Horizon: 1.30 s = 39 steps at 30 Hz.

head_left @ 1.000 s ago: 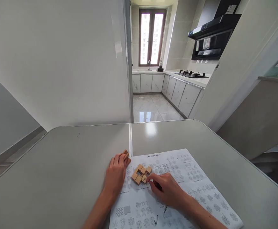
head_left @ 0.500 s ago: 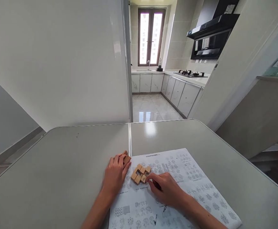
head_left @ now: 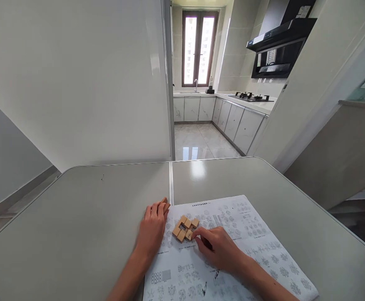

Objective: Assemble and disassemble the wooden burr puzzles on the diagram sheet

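Grip of L hand is closed round some wood pcs, mostly hidden by its fingers, so no. unclear. R hand is curled, index tip at near R edge of block cluster; can't tell if it's pinching a block, or what's w/in the dark palm. Cluster sits on printed sheet, text too small to read, bottom cut off, on grey bench.
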Each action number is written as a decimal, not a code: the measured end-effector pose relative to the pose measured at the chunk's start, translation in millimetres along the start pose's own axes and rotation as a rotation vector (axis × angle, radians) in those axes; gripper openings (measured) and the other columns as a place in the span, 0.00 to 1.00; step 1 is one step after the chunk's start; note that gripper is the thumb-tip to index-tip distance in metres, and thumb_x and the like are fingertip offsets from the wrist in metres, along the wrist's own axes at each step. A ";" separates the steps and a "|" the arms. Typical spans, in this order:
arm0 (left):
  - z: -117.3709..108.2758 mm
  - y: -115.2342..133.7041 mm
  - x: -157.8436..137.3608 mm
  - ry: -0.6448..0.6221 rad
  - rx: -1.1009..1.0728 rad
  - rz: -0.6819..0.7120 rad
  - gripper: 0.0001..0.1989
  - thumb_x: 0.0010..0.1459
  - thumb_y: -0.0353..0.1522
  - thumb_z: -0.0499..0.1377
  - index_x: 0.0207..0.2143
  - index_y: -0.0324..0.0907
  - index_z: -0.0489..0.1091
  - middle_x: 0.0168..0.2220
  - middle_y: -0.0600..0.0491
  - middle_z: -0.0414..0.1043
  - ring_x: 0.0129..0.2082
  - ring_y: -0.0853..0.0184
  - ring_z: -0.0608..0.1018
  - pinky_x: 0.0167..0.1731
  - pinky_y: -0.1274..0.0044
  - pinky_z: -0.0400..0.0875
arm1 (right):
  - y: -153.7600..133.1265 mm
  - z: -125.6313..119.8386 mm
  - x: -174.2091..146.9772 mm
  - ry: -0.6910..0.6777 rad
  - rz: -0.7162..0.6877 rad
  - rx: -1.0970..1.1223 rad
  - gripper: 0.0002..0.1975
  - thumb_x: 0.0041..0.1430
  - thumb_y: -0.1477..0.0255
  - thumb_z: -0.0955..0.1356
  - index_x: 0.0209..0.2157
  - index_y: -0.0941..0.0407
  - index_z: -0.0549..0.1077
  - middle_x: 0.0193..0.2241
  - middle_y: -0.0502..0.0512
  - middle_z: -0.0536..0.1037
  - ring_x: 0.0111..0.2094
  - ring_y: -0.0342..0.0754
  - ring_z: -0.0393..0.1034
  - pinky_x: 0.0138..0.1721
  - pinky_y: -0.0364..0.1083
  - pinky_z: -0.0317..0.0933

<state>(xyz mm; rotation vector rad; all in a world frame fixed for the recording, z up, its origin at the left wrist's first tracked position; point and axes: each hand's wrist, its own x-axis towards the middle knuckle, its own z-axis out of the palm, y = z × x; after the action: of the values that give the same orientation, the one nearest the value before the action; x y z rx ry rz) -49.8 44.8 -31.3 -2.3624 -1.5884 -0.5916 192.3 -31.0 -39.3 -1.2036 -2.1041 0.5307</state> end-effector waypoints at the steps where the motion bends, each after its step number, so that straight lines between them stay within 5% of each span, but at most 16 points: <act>1: -0.2 0.1 0.2 0.006 0.000 0.001 0.16 0.75 0.35 0.46 0.54 0.39 0.71 0.51 0.43 0.76 0.45 0.58 0.77 0.41 0.68 0.76 | 0.1 0.1 0.1 0.001 -0.001 -0.002 0.10 0.69 0.74 0.62 0.40 0.54 0.76 0.17 0.42 0.64 0.17 0.40 0.54 0.26 0.42 0.50; 20: -5.2 2.4 -0.8 0.030 -0.088 -0.036 0.15 0.73 0.32 0.48 0.57 0.41 0.67 0.52 0.43 0.75 0.49 0.55 0.78 0.41 0.66 0.78 | 1.3 0.7 0.4 0.007 -0.009 -0.016 0.09 0.67 0.75 0.63 0.40 0.53 0.76 0.18 0.42 0.66 0.18 0.40 0.56 0.26 0.42 0.50; 26: -28.6 20.8 5.4 0.061 -0.465 -0.085 0.13 0.74 0.39 0.49 0.54 0.47 0.68 0.53 0.48 0.74 0.40 0.64 0.81 0.36 0.74 0.77 | -3.6 -3.3 3.4 0.063 0.055 0.157 0.10 0.70 0.71 0.62 0.39 0.54 0.75 0.17 0.41 0.61 0.18 0.40 0.52 0.25 0.42 0.50; 29: -43.1 31.6 6.5 -0.054 -0.793 -0.051 0.13 0.73 0.40 0.51 0.53 0.47 0.69 0.51 0.48 0.75 0.43 0.63 0.80 0.42 0.73 0.76 | -7.2 -9.0 6.5 0.067 0.175 0.362 0.12 0.72 0.63 0.62 0.41 0.54 0.74 0.18 0.41 0.59 0.20 0.41 0.52 0.24 0.42 0.51; 34: -59.8 50.4 2.2 -0.334 -1.125 -0.172 0.15 0.71 0.44 0.53 0.49 0.44 0.69 0.32 0.54 0.73 0.27 0.68 0.73 0.29 0.77 0.70 | -6.9 -15.4 10.5 0.011 0.284 0.726 0.20 0.68 0.52 0.66 0.49 0.54 0.70 0.21 0.42 0.64 0.22 0.42 0.58 0.24 0.42 0.54; 39: -62.9 63.2 -6.5 -0.525 -1.269 -0.161 0.15 0.72 0.46 0.51 0.46 0.44 0.66 0.25 0.59 0.65 0.23 0.71 0.67 0.27 0.78 0.63 | -9.3 -17.7 11.9 -0.032 0.310 0.902 0.20 0.66 0.51 0.69 0.36 0.54 0.68 0.21 0.42 0.62 0.21 0.39 0.54 0.22 0.41 0.51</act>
<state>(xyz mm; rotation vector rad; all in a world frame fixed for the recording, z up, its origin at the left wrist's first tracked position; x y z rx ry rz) -6.2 -10.4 23.8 -3.5025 -1.9453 -1.4361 194.8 -24.8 -17.0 -0.9501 -1.3912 1.4458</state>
